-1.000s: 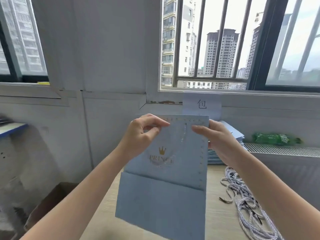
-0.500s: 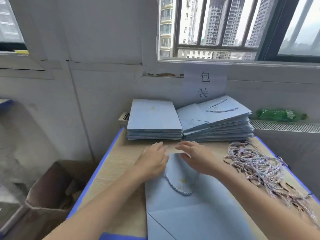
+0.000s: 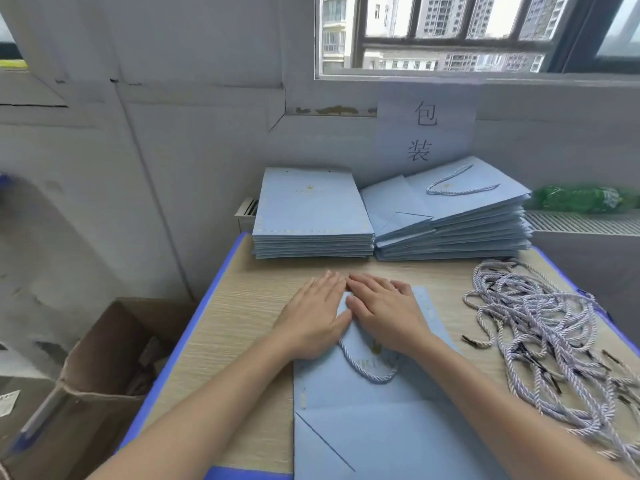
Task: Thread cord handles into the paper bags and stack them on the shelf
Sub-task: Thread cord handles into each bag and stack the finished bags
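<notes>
Both hands, left hand [image 3: 313, 317] and right hand [image 3: 386, 315], lay flat with fingers straight on the top edge of the paper bag [image 3: 374, 410] at lower centre. The bag's long axis ran toward the person; the handled stack [image 3: 450, 216] stood beyond, upper right, likely nearer the right hand.

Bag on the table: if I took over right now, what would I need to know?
Left hand and right hand: both flat and open, pressing the top of the bag onto the table.
One cord handle shows on this bag's upper face; the other face is hidden.
Far left stack: bags with no handle showing. Far right stack: top bag has a handle.
Loose cords lie to the right.
Left to do: check the hidden face, stack this bag, thread the rest.
</notes>
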The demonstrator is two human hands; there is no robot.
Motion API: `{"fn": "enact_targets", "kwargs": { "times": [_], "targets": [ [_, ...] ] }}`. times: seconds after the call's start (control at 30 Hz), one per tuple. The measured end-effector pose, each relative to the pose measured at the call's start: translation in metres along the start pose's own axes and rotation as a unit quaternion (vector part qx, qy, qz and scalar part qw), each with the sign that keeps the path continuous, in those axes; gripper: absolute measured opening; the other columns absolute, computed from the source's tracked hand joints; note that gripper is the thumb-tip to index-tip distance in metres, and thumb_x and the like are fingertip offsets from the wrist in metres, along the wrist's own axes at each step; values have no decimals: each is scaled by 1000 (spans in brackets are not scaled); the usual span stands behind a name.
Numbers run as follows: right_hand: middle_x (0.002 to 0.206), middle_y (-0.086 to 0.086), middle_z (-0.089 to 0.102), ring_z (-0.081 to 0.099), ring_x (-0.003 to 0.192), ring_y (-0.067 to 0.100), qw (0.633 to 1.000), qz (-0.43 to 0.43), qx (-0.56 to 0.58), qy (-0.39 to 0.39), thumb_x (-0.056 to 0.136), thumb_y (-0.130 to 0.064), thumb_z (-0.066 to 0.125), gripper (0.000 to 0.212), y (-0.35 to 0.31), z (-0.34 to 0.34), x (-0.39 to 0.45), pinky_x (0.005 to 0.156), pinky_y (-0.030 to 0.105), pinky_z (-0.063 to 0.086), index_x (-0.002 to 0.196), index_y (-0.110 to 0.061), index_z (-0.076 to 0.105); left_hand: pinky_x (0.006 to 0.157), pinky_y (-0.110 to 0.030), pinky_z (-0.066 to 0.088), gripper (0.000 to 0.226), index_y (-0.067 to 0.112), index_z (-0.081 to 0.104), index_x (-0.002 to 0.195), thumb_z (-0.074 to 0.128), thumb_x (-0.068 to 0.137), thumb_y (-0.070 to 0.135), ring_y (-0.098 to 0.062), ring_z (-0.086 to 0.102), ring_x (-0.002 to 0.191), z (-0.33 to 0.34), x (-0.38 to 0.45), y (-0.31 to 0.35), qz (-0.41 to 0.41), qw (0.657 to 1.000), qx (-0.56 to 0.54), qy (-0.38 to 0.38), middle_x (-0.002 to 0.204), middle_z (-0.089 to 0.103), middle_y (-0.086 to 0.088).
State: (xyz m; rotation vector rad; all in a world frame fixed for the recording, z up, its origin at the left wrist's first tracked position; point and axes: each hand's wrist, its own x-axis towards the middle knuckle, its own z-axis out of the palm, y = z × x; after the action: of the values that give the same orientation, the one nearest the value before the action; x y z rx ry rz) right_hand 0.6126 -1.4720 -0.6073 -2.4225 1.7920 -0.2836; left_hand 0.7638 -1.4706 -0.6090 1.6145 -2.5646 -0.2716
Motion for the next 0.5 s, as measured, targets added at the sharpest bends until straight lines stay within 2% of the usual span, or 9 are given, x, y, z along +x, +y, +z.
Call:
{"fn": "enact_targets", "kwargs": {
  "times": [0.1,0.17,0.23,0.27,0.33,0.4,0.43,0.5],
  "targets": [
    [148,-8,36,33,134,10,994,28,108,-19,97,-26,39,41,0,-14,4,109,27,17,138,-25,43,116,-25,2,53,16,24,149,31,102,38,-10,14,144,-15,7,-10,29,1000,-6,-4,157,21,0],
    [145,2,40,40,130,17,981,56,184,-22,95,-15,44,41,9,-38,7,102,22,26,137,-14,45,115,-28,10,43,15,41,140,36,100,30,-15,32,136,-27,12,-8,30,998,23,58,146,40,-2],
    [143,4,44,40,130,18,984,59,166,6,96,-13,43,39,20,-58,6,100,21,27,134,-11,48,110,-27,18,36,13,50,131,40,97,20,-19,41,128,-33,13,8,26,991,30,131,136,50,-3],
    [143,5,44,39,131,18,989,53,136,19,97,-16,41,38,23,-62,5,100,22,27,134,-12,49,110,-27,17,37,12,49,132,38,97,20,-21,38,131,-32,12,16,27,990,22,139,139,47,-4],
    [150,4,34,29,138,16,996,34,79,-4,101,-29,34,42,24,-55,-2,107,25,21,139,-13,42,117,-34,4,49,11,30,146,29,101,30,-19,15,145,-22,9,28,14,996,29,89,156,23,-5],
    [158,0,9,7,145,12,998,23,17,-59,102,-40,22,54,24,-31,-11,115,30,6,149,-15,19,118,-42,-8,57,14,2,152,18,103,37,-17,-9,147,-9,9,33,-8,997,77,15,160,-4,-1],
    [159,-2,0,-2,145,10,997,20,-9,-69,101,-42,17,57,26,-22,-13,115,32,-1,151,-17,8,117,-44,-11,57,15,-5,151,14,103,38,-16,-15,145,-5,11,33,-12,996,88,-9,160,-11,0],
    [158,-4,-9,-10,144,9,996,26,-30,-76,101,-43,13,58,35,-15,-8,115,33,-6,150,-17,-4,116,-44,-14,58,15,-10,150,12,102,39,-14,-20,144,-2,18,31,-9,996,84,-42,158,-16,0]
  ]
}}
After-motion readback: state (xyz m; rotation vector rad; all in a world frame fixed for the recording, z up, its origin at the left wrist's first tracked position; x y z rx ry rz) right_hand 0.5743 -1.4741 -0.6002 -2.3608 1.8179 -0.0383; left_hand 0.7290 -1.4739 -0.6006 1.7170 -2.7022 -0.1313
